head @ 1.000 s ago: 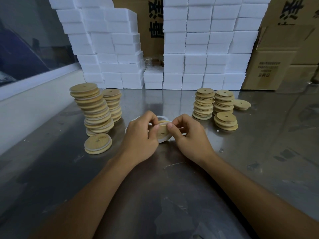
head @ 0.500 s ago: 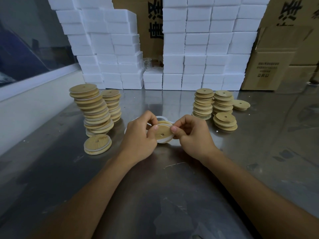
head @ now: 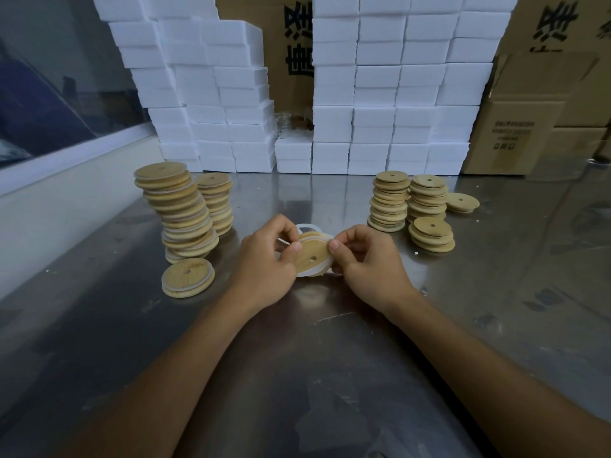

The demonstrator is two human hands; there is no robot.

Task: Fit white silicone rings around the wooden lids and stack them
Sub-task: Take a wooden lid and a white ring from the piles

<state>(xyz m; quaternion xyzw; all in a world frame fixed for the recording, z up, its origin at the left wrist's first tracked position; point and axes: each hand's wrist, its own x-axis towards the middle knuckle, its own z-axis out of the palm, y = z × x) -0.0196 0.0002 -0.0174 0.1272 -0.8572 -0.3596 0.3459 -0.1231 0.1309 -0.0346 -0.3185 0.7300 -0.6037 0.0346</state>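
Both hands hold one round wooden lid with a centre hole, tilted toward me just above the table. A white silicone ring runs around its rim. My left hand pinches the lid's left edge, my right hand pinches its right edge. More white rings lie behind the lid, partly hidden. At the left stand a tall leaning stack of ringed lids, a shorter stack behind it and a small pile in front. Bare lid stacks stand at the right.
The metal table reaches to a wall of white boxes at the back. Brown cartons stand at the back right. A single lid lies right of the bare stacks. A white ledge borders the left.
The lid has been turned and tilted between my fingers, and more of the white ring now sits along its lower rim. Both hands stay in the same place.
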